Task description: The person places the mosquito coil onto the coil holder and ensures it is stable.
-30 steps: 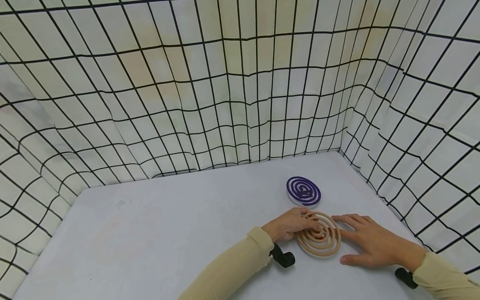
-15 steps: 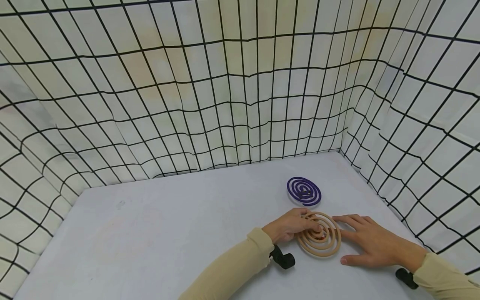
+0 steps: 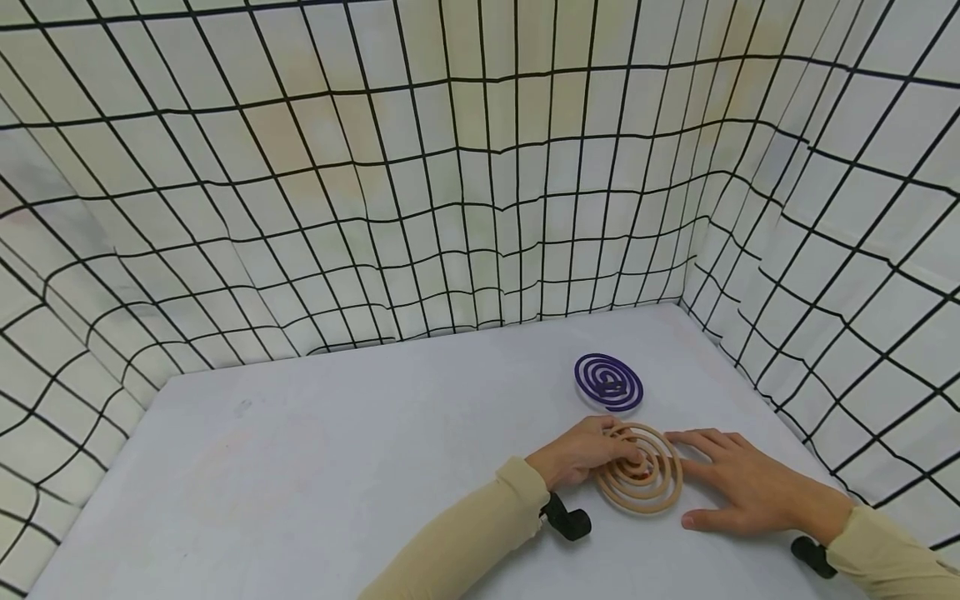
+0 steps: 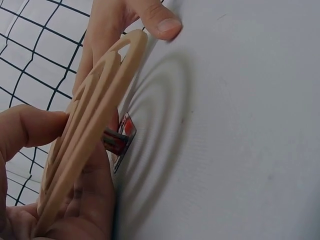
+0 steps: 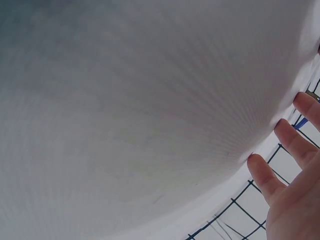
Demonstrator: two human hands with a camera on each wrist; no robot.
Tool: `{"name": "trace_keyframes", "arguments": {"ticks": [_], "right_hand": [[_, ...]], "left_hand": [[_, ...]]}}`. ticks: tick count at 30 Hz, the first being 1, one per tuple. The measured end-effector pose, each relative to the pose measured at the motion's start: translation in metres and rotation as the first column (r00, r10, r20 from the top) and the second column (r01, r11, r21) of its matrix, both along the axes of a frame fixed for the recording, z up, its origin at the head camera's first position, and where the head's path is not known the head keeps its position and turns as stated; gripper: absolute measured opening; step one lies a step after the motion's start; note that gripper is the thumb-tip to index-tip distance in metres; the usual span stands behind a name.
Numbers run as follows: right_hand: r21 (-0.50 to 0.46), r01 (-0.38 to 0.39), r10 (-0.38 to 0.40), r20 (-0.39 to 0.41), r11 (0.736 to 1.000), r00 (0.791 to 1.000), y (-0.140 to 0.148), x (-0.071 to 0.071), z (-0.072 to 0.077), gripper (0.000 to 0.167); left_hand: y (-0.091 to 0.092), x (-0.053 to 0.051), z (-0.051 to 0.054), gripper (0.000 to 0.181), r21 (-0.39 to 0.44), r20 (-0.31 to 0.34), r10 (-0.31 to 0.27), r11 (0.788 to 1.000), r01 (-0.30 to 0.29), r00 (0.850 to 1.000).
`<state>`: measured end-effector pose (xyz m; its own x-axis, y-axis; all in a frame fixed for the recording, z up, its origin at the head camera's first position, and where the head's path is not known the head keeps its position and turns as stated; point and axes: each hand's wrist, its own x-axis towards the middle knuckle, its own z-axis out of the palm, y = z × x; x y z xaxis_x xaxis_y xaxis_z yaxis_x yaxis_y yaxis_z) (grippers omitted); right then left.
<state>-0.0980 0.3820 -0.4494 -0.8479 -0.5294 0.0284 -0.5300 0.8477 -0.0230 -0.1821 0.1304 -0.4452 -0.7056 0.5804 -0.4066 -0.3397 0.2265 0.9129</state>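
Observation:
Between its thumb and fingers, my left hand [image 3: 581, 452] holds a tan spiral mosquito coil [image 4: 92, 120], tilted just above the white table. Under the coil, in the left wrist view, a small metal stand [image 4: 126, 135] with red patches rests on the table, its upright pointing at the coil's middle. Whether the two are joined cannot be told. My right hand [image 3: 750, 487] lies on the table right of the coil, fingers extended; the index fingertip goes behind the coil and is hidden. In the right wrist view its fingertips [image 5: 261, 167] press the surface.
Beyond the hands lies a purple spiral coil [image 3: 609, 383] with a small dark piece at its middle. A white sheet with a black grid [image 3: 480, 167] rises behind the table [image 3: 315, 467] and along its sides. Black wrist cameras [image 3: 567, 518] sit under both sleeves.

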Motion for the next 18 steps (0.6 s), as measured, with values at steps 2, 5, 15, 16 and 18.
{"name": "trace_keyframes", "arguments": {"ticks": [2, 5, 15, 16, 18], "right_hand": [[-0.002, 0.001, -0.001, 0.001, 1.0, 1.0, -0.0004, 0.0, 0.0, 0.074], [-0.003, 0.001, -0.001, 0.0, 1.0, 1.0, -0.0004, -0.0001, -0.0001, 0.074], [0.001, -0.014, 0.014, -0.032, 1.0, 0.999, 0.0001, -0.0004, -0.0013, 0.073], [0.0, -0.016, 0.016, -0.035, 1.0, 0.999, 0.0, -0.0004, -0.0013, 0.073], [-0.003, -0.018, 0.018, -0.039, 1.0, 0.999, -0.0002, -0.0003, -0.0015, 0.072]], "left_hand": [[-0.0005, -0.0008, -0.0012, 0.034, 0.01, 0.0, -0.006, 1.0, 0.006, 1.0], [-0.001, -0.0012, -0.0021, 0.035, 0.023, 0.006, -0.005, 1.0, 0.005, 1.0], [-0.0023, -0.0029, -0.0019, 0.035, 0.025, 0.002, -0.007, 1.0, 0.007, 1.0], [-0.0022, -0.0031, -0.002, 0.035, 0.024, 0.002, -0.007, 1.0, 0.007, 1.0], [-0.0019, -0.0037, -0.0024, 0.034, 0.023, 0.0, -0.005, 1.0, 0.005, 1.0]]}}
